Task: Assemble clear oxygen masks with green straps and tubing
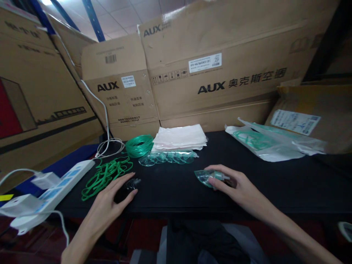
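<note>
My right hand (229, 179) is closed around a clear green oxygen mask (204, 177) at the right of the black table. My left hand (112, 196) lies low over the table with thumb and fingers apart. Between them are several small shiny clips (132, 183), too small to make out well; I cannot tell whether the fingers touch them. Just beyond that hand is a tangle of green elastic straps (107, 174). A row of more oxygen masks (167, 157) lies farther back, beside a coil of green tubing (139, 146).
Behind the masks sits a stack of white bags (180, 137). A plastic bag with green contents (264, 141) lies at the back right. A white power strip (63, 187) with plugs and cables runs along the left. Large cardboard boxes (176, 88) wall off the back of the table.
</note>
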Tool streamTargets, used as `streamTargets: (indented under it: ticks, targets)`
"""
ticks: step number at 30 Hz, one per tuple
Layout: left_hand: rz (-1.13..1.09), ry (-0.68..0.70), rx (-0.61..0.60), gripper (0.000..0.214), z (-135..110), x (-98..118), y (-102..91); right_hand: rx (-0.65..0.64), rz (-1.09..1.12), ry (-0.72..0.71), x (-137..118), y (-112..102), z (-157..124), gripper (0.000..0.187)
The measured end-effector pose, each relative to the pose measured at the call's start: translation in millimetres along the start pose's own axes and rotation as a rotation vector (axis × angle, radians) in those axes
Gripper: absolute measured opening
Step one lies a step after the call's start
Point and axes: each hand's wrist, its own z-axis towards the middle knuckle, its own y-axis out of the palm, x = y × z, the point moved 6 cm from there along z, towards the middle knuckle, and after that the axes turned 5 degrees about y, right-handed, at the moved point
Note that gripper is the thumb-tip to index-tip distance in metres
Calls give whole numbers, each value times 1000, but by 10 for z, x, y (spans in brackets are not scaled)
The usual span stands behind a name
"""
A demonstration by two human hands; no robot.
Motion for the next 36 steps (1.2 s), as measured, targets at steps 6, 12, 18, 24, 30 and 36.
streamTargets:
  ticks: [6, 12, 18, 24, 30, 36]
  targets:
    - [-44, -22, -24, 55, 4, 21, 42, 1, 1, -3, 7, 0, 2, 41]
    - [-74, -59, -4, 51, 103, 40, 46, 5, -2, -8, -10, -3, -1, 41]
    - [-94, -93, -8, 44, 278, 112, 106, -6, -12, 6, -8, 0, -4, 43]
    - [-136, -70, -15, 41, 330, 122, 156, 5, -16, -8, -40, -7, -8, 39]
    - [-118, -24, 2, 38, 313, 118, 106, -4, -12, -14, -20, 1, 1, 38]
    - [-244, -60, 66, 34, 422, 551, 65, -23, 21, -76, 33, 5, 13, 39]
